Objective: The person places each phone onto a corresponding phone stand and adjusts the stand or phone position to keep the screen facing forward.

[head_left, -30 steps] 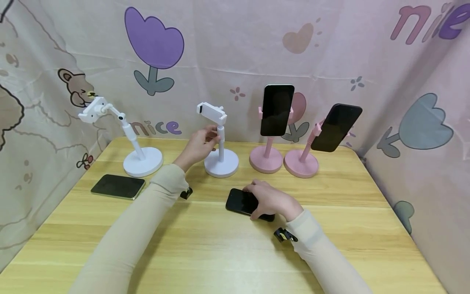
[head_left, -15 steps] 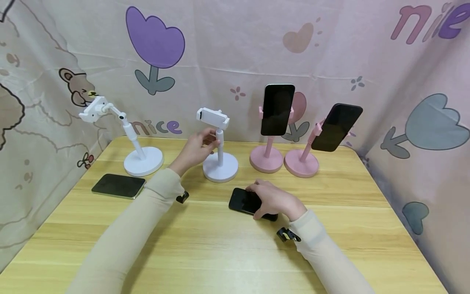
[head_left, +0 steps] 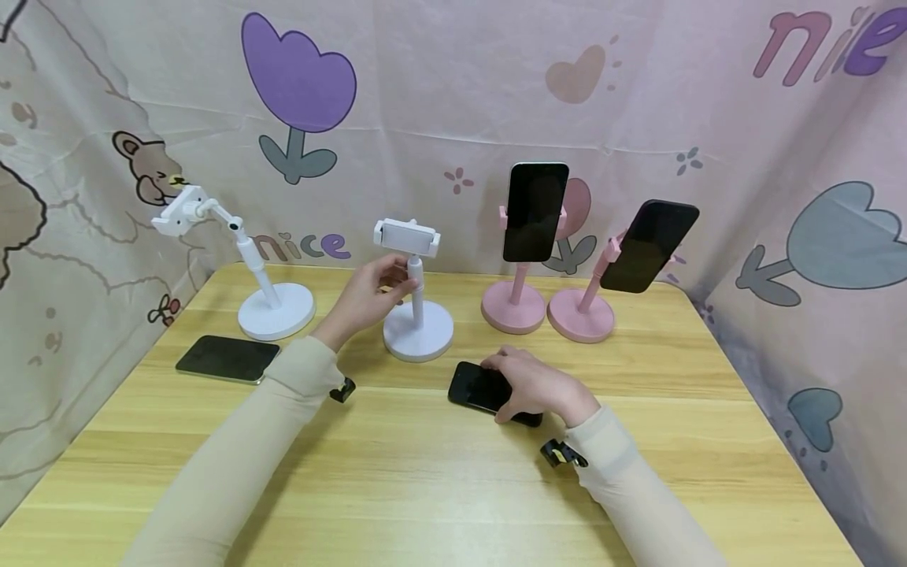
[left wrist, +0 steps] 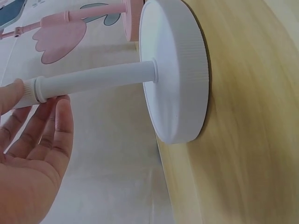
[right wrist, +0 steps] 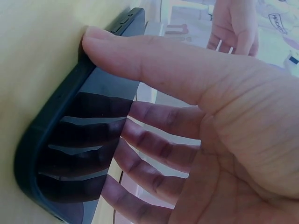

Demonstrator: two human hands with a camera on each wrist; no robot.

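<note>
Tabletop (head_left: 425, 488) bears an upright white phone stand (head_left: 417, 311), pinched in the left grip (head_left: 364, 297); to its right, a black phone (head_left: 476, 388) lies screen up, the right grip (head_left: 536, 384) pinching it by opposite long edges.

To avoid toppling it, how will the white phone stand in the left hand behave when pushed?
Pushed low, the white phone stand probably slides on its broad round base. Pushed at its high clamp, it might tip; the straight pole seems stiff.
</note>
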